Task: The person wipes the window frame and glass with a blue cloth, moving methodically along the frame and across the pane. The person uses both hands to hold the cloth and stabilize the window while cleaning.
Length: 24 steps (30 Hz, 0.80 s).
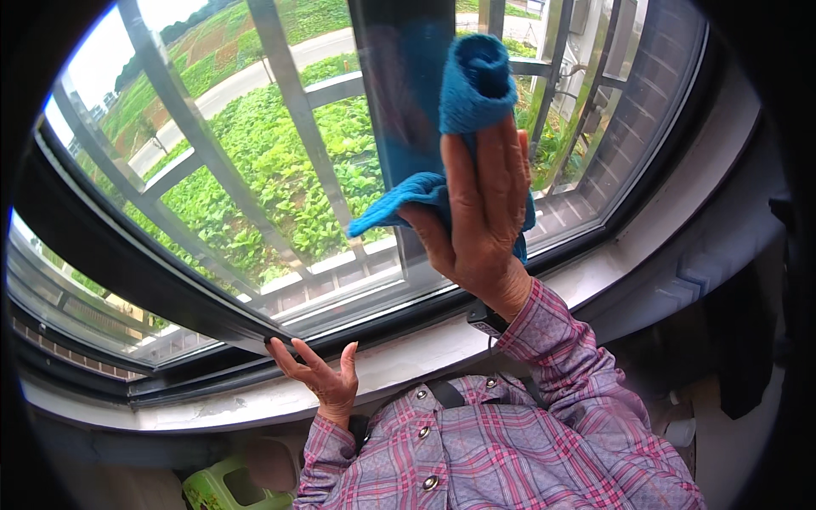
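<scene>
My right hand (488, 210) is raised against the window glass (255, 159) with a blue cloth (475, 89) under its palm and fingers. The cloth's top end curls over beyond my fingertips, and a loose corner sticks out to the left past my thumb. Behind the cloth stands a dark upright frame bar (408, 83). Lower down, my left hand (322, 376) has its fingers spread, with fingertips at the lower edge of the black window sash (159, 274). I see nothing held in the left hand.
A white window sill (204, 411) with worn paint runs below the frame. Metal security bars (287, 83) stand outside the glass, with green plants beyond. A green plastic stool (223, 484) is at the lower left. Dark fabric (739, 338) hangs at the right.
</scene>
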Motion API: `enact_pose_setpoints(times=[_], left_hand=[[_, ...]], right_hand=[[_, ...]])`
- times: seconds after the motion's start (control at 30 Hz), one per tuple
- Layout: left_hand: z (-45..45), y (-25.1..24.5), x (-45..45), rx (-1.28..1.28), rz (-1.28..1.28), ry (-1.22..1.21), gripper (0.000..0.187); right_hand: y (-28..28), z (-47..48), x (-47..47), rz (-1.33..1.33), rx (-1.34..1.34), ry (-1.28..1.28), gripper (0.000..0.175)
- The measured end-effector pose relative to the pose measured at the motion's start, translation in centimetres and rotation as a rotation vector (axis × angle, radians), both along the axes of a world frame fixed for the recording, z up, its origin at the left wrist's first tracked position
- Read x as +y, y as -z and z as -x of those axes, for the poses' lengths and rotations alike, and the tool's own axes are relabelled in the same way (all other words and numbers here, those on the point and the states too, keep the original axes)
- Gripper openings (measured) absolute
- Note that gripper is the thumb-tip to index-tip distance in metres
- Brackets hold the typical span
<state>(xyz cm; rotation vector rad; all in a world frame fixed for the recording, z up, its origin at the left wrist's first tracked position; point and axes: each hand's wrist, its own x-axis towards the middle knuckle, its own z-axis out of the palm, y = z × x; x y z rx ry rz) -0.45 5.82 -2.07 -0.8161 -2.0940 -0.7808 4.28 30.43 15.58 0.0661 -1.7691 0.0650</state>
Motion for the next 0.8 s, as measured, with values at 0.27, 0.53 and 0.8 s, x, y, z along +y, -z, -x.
enact_pose_setpoints(times=[0.27,0.53,0.8], left_hand=[[-1.2,-0.7,6.5,0.037,0.101,0.031,0.106],[-1.4,-0.7,8.1,0.055,0.027,0.018,0.103],[-3.1,-0.2,13.8,0.171,0.147,0.082,0.104]], right_hand=[[4.5,0.5,-0.2,-0.5,-0.201,-0.081,0.042],[0.1,-6.2,17.7,-0.089,0.123,0.382,0.068],[7.4,-8.4,18.8,0.254,0.1,0.332,0.064]])
